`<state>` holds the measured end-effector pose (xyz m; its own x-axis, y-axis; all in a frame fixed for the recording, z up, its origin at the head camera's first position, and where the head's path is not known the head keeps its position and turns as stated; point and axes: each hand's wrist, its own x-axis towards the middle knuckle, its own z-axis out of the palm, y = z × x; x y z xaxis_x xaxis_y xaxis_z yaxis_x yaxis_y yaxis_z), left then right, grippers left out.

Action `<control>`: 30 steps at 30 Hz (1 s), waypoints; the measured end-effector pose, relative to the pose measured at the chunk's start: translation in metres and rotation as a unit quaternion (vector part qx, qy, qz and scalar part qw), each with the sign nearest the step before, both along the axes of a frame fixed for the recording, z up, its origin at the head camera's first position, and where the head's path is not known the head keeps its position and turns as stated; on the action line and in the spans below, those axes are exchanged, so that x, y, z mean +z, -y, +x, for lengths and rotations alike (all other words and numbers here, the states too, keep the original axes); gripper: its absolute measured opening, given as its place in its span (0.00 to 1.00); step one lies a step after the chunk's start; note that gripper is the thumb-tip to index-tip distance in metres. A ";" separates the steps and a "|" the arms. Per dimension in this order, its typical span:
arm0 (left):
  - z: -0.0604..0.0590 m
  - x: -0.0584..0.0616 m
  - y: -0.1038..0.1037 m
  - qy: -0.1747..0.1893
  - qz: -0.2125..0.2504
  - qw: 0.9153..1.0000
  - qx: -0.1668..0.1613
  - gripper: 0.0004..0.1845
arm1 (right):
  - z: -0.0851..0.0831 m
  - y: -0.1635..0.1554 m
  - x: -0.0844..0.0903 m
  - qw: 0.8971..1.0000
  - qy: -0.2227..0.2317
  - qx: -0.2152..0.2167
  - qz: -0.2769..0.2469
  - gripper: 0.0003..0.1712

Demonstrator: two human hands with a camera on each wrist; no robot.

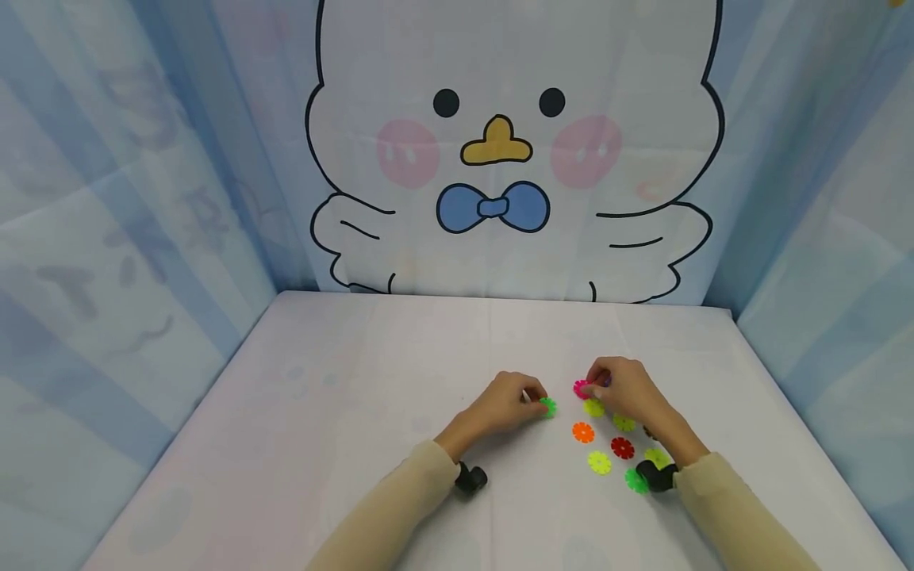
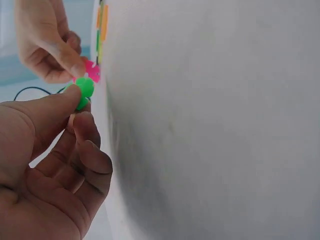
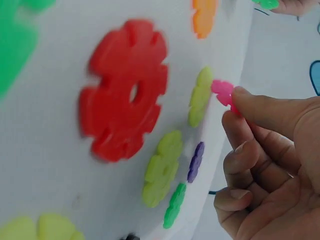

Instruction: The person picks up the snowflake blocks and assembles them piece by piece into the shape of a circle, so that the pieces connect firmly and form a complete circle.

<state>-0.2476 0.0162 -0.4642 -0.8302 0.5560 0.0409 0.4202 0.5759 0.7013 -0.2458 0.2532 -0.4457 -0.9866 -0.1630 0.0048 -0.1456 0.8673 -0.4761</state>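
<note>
Nearest me, flat notched plastic discs (image 1: 599, 462) in red, orange, yellow-green and green lie scattered on the white table (image 1: 357, 412). Beyond them my right hand (image 1: 628, 388) pinches a pink plastic disc (image 1: 581, 388), and my left hand (image 1: 503, 404) pinches a green plastic disc (image 1: 548, 407) just beside it.

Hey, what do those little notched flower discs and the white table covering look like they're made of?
The red notched disc looks like moulded plastic: uniform saturated colour, crisp slots, centre hole, slight sheen. The pink disc pinched in the right hand looks the same. The white table covering seems a matte cloth or soft sheet, with faint fold lines; hard to say which.
</note>
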 end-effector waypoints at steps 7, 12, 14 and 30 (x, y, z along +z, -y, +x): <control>0.001 0.007 0.030 -0.002 0.012 1.000 0.007 0.05 | 0.003 0.009 -0.001 0.994 0.050 -0.005 -0.092 0.05; 0.001 0.012 0.049 -0.017 0.006 1.000 0.019 0.07 | 0.005 0.020 -0.003 0.985 0.085 0.005 -0.150 0.04; 0.002 0.014 0.055 -0.022 -0.003 0.999 0.024 0.07 | 0.006 0.025 -0.003 0.979 0.097 0.016 -0.176 0.05; -0.001 0.007 0.069 -0.103 -0.058 0.993 0.016 0.06 | 0.007 0.069 -0.005 0.954 0.131 0.064 -0.261 0.12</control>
